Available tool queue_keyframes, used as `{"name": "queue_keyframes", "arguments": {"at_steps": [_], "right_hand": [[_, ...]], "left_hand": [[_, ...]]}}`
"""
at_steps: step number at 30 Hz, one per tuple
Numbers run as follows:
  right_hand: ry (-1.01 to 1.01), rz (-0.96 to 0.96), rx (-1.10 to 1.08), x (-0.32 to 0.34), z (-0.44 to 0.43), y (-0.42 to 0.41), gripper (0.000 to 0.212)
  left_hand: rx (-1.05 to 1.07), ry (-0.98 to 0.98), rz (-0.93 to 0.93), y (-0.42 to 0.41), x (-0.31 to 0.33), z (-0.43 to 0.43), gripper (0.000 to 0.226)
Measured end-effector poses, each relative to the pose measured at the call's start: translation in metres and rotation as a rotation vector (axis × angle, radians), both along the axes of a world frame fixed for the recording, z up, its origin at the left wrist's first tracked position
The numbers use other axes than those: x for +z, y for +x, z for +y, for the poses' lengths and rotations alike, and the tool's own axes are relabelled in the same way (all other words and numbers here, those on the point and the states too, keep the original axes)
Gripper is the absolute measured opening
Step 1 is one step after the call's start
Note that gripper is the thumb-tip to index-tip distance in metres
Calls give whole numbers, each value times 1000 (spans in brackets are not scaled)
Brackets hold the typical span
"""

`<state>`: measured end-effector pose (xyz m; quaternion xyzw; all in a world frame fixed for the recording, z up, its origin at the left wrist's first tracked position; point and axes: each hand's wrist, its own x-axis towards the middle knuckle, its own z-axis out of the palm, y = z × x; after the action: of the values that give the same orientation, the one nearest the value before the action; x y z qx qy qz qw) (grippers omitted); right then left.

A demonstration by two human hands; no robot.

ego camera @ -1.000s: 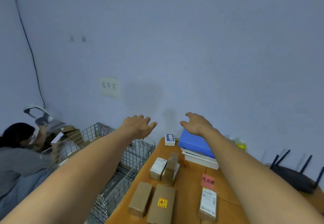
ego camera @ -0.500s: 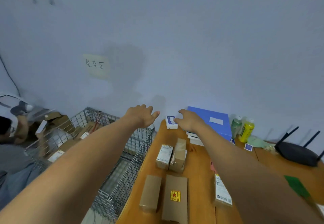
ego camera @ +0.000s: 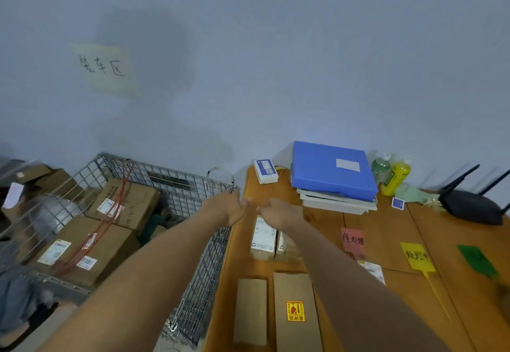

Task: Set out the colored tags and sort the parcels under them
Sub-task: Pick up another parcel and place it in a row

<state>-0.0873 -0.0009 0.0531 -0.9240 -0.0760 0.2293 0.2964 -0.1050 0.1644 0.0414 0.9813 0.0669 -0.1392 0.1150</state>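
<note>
Both your arms reach out over the left side of the table (ego camera: 386,227). Your left hand (ego camera: 228,208) hangs above the table's left edge, right by the top rim of the wire cage (ego camera: 198,269). Your right hand (ego camera: 279,213) is just beside it, over the parcels. The fingers of both hands are loose and hold nothing. The two hands are very close, but it's too blurry to tell if they touch.

Three tags lie in a row toward the right side of the table: a pink tag (ego camera: 353,241), a yellow tag (ego camera: 416,256) and a green tag (ego camera: 477,259). The parcels sit along the left side. A white-label parcel (ego camera: 262,238) and a tan parcel (ego camera: 287,247) lie side by side under your right hand. Nearer to you are a plain brown parcel (ego camera: 250,310) and a long brown parcel (ego camera: 296,313) with a yellow sticker. Your right arm covers part of one more parcel (ego camera: 372,269) below the pink tag.

At the back edge there is a small white box (ego camera: 265,171) in the left corner. Next to it a blue case (ego camera: 331,169) lies on a pile of white trays (ego camera: 336,204). Then come a green bottle (ego camera: 380,165), a yellow bottle (ego camera: 397,176) and a black router (ego camera: 469,205). The cage holds big cardboard boxes (ego camera: 105,249). A paper sign (ego camera: 105,69) is stuck on the wall.
</note>
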Motion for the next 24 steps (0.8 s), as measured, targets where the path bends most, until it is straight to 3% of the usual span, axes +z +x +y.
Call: {"name": "queue_keyframes", "arguments": {"at_steps": [6, 10, 16, 24], "right_hand": [[-68, 249, -123, -98, 18, 19, 56], [-93, 259, -179, -136, 21, 30, 58], [-109, 251, -240, -170, 21, 34, 80], [-24, 219, -354, -182, 26, 33, 65]], "left_hand": [[82, -182, 144, 18, -93, 10, 67], [206, -319, 210, 26, -148, 11, 68], [226, -560, 255, 32, -179, -17, 46], [358, -729, 240, 30, -191, -31, 24]]}}
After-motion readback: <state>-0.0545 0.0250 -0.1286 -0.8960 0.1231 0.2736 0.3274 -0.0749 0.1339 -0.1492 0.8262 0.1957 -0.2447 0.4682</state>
